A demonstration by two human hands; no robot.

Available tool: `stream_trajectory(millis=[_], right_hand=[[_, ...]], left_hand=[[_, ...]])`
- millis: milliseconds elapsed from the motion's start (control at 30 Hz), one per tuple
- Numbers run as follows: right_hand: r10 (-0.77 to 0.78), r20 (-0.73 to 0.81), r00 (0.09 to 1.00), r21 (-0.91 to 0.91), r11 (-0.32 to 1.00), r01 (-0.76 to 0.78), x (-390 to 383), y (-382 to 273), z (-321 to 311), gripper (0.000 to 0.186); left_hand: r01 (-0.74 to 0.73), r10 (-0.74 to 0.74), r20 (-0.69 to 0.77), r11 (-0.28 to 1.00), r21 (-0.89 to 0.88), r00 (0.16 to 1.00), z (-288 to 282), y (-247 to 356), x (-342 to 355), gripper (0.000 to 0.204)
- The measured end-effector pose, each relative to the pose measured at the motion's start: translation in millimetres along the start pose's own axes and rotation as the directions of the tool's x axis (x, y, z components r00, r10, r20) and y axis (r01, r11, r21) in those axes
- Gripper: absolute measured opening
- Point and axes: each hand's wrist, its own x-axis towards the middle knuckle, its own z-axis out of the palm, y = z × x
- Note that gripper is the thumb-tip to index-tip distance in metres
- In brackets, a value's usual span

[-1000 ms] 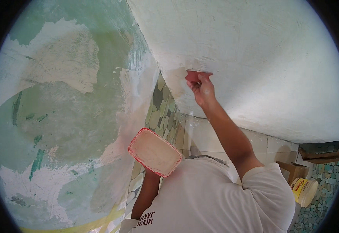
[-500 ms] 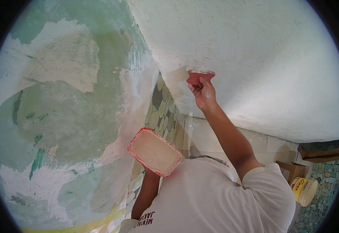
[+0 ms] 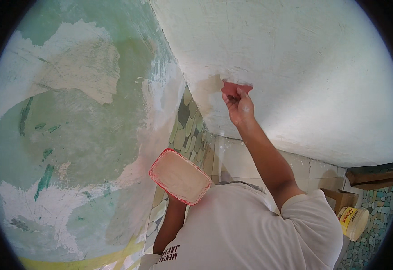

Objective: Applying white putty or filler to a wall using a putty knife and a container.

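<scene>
One yellow-labelled, round cream bucket (image 3: 359, 224) bears lettering; right hand (image 3: 241, 108), fingers clamped on flat red scraper (image 3: 235, 87), has shifted rightward; left hand's finger state indeterminable.

The red scraper (image 3: 236, 88) looks like matt plastic, the tub (image 3: 159, 183) like smeared plastic, its paste (image 3: 181, 175) mostly smooth. The white wall (image 3: 304, 81) is matt, the green wall (image 3: 93, 139) roughly patched, the shirt (image 3: 259, 229) cloth.

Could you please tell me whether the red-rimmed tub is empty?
Not empty: pale paste covers the inside of the red-rimmed tub; its depth is unclear.
</scene>
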Motion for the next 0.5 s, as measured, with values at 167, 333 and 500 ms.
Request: stream_trajectory(millis=[167,333,500], right_hand=[[0.104,-0.053,0.993,0.062,0.993,-0.101,30.6,-11.0,-20.7,0.023],[0.051,0.052,0.997,0.004,0.999,-0.051,3.5,-33.9,4.8,0.024],[0.069,0.279,0.958,-0.251,0.968,0.004,-101.8,-50.9,17.0,0.032]], left_hand=[[-0.046,0.048,-0.035,0.997,0.056,0.998,-21.4,-0.5,4.1,0.07],[-0.094,0.096,-0.034,0.994,0.062,0.995,-10.6,-1.3,3.0,0.071],[-0.135,0.139,-0.028,0.986,0.1,0.99,18.0,-6.3,10.2,0.068]])
